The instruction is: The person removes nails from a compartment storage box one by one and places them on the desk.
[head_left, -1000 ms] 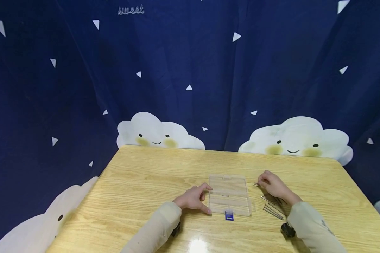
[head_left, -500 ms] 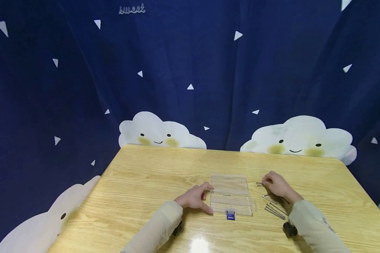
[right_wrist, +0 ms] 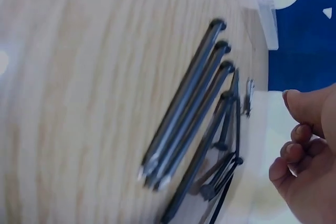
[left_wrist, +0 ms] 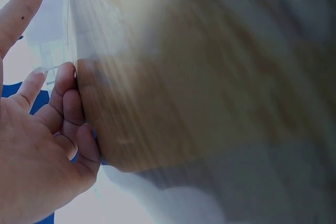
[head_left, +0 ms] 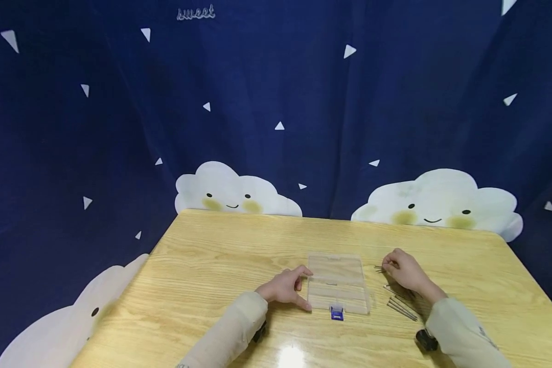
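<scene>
In the head view, my left hand (head_left: 287,286) spreads thumb and index finger along the left side of a clear plastic box (head_left: 338,296). The box lies open with its lid toward the far side and a blue latch (head_left: 337,313) at the front. The left wrist view shows that index finger straight at the box edge (left_wrist: 48,68), with the other fingers bent. My right hand (head_left: 405,270), fingers curled, hovers over small nails (right_wrist: 249,98) lying right of the box. Whether its fingertips pinch one is hidden. Longer nails (right_wrist: 194,98) lie below that hand.
Three long nails (head_left: 401,309) lie side by side, with shorter ones overlapping nearby. The wooden table (head_left: 221,245) meets a dark blue curtain (head_left: 257,76) at its back edge. Dark wrist camera mounts (head_left: 426,340) hang under the sleeves.
The view has shifted slightly. My right hand has drawn a little to the right by the small nails, then stayed almost still. My left hand keeps its place on the box.
</scene>
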Demonstrator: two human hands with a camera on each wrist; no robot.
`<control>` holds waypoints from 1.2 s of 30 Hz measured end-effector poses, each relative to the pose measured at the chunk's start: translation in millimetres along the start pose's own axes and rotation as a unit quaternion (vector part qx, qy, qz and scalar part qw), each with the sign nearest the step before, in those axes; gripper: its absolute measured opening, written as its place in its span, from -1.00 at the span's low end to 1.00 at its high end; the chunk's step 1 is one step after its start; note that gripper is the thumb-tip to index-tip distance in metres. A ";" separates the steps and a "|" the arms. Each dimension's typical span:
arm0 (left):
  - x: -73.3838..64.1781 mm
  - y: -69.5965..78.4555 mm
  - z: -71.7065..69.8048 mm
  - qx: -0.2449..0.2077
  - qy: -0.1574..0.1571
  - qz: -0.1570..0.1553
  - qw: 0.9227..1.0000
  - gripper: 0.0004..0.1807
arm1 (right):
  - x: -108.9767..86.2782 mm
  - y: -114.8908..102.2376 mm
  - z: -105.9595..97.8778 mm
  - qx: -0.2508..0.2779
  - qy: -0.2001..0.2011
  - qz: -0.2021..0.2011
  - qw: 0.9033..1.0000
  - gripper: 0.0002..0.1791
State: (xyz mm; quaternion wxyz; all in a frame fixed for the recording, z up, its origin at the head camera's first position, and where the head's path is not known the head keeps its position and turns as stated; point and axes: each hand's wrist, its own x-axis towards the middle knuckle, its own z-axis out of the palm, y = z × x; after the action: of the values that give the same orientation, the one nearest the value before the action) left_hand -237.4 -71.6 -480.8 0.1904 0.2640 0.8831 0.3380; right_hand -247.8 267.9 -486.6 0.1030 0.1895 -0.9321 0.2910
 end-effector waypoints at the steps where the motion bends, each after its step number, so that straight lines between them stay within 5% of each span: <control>1: 0.7 -0.3 0.6 0.003 0.001 -0.001 1.000 -0.24 | -1.1 -1.8 -0.1 0.004 0.008 -0.009 1.000 -0.95; 7: 4.0 -2.6 2.5 0.008 0.003 -0.005 1.000 -0.23 | -2.2 -14.7 3.3 0.024 0.054 -0.063 0.996 -0.96; 17: 2.5 -1.6 1.5 0.004 0.001 0.000 1.000 -0.24 | 3.0 -33.1 20.5 0.069 0.042 -0.102 0.991 -0.89; 30: 2.8 -4.0 0.5 0.009 -0.002 -0.001 1.000 -0.24 | 10.4 -55.6 42.5 0.110 -0.034 -0.119 0.986 -0.93; 36: 2.5 -3.4 0.9 0.002 -0.006 0.000 1.000 -0.24 | 11.5 -61.3 52.8 0.062 -0.057 -0.146 0.986 -0.92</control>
State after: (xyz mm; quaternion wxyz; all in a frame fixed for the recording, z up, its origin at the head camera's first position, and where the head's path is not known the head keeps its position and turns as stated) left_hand -240.0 -71.8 -484.1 0.1947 0.2663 0.8828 0.3345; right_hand -237.2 187.4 -494.9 0.0791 0.3463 -0.8787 0.3189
